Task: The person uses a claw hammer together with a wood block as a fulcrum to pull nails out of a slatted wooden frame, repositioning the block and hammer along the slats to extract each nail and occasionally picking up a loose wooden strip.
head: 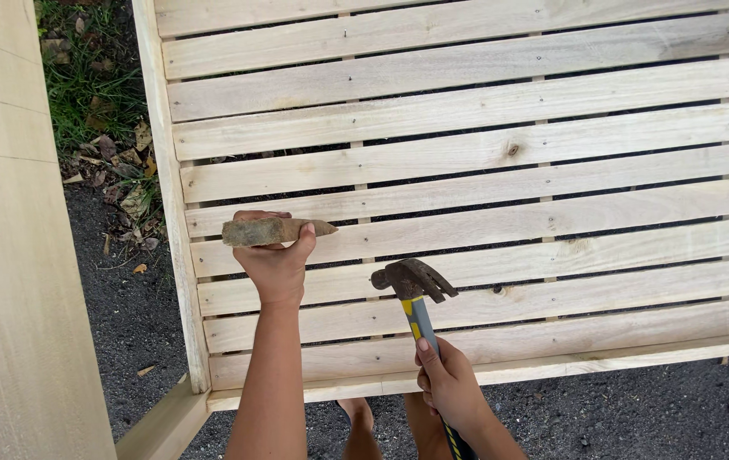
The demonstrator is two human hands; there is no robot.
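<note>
Left hand (275, 260): we clasp a wooden wedge (272, 230)
Right hand (448, 383): we grip the claw hammer (416, 294)
Risk: a glancing blow may bruise our slatted panel (484, 153)

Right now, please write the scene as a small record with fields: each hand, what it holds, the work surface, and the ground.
left hand: raised over the slats, gripping a short wooden wedge that points to the right
right hand: gripping the handle of a claw hammer, head up, above the slats
work surface: slatted wooden frame, pale boards with gaps, small nail heads in rows
ground: dark gravel below, grass and dry leaves at upper left
beside the frame: a pale flat board
</note>
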